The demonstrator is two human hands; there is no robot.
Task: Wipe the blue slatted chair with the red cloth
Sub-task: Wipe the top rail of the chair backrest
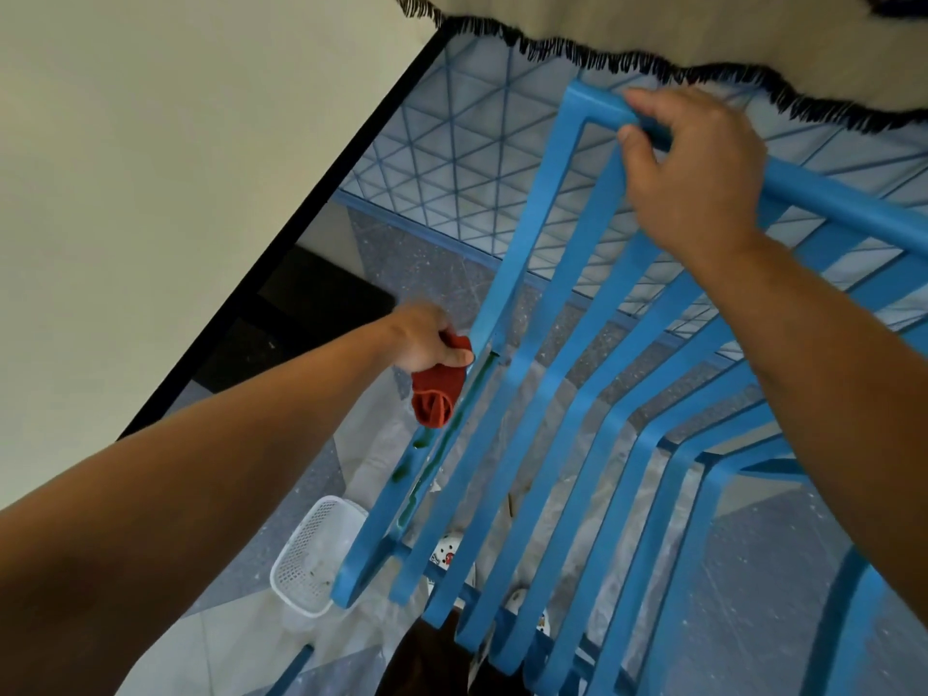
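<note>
Two hands work the chair point(592, 303), which stands on the floor point(432, 273) directly below the camera, beside a wall point(150, 168) and against a fringed fabric point(653, 27). Its slats run lengthwise from the top rail, far from the viewer, down the back and forward along the seat toward the viewer, so the long axis of each slat points away and upward in the view. The left hand point(427, 339) holds the cloth point(437, 389) bunched, fingers curled round its upper part, while the loose end hangs against the outer left slat just above a run of green smears point(442, 439). This placement suggests that the smeared slat is the surface in hand, and the stroke probably needs to follow the slat's length. The right hand point(698, 168) grips the top rail, fingers wrapped over it and thumb beneath, most likely to steady the chair against the wiping pressure. Green marks on the slat show that the task is not finished. A white basket point(311, 555) lies on the floor near the front left leg, apart from the cloth.
</note>
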